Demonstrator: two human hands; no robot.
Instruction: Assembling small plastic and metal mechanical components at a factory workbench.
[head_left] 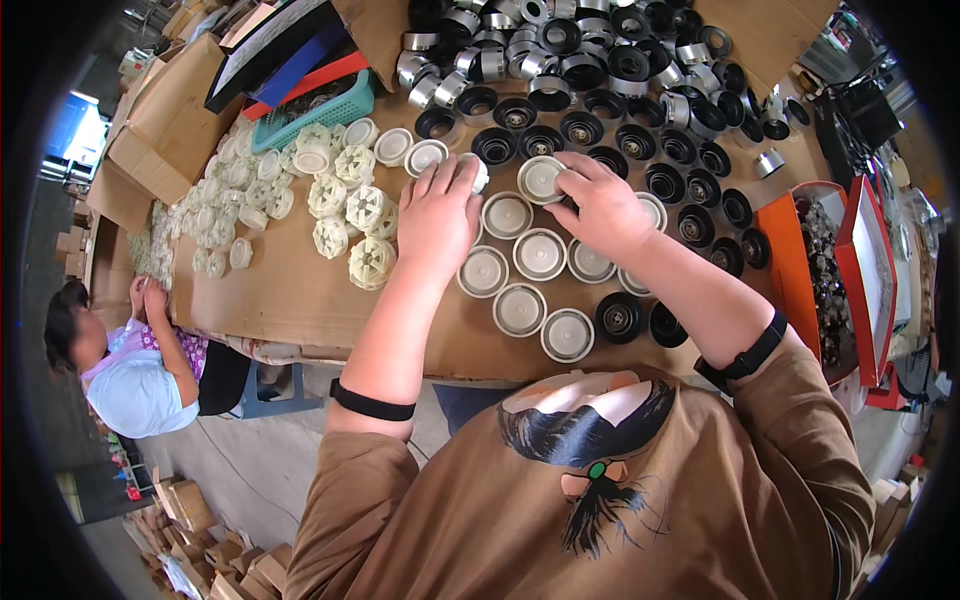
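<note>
My left hand (437, 215) rests on the cardboard-covered table (290, 295), its fingers closed on a white round cap (480, 172) held at the fingertips. My right hand (600, 205) presses its fingertips on another white cap (541, 178) set in a black cup. Between and below the hands lie several black cups fitted with white caps (540, 253). Empty black cups (620, 318) lie to the right and behind.
A heap of silver-and-black rings (560, 45) fills the back. Cream ribbed plastic wheels (345, 215) and white caps spread at the left, beside a teal basket (320, 110). An orange bin (795, 265) stands at the right. Another person (130, 370) sits at the table's left end.
</note>
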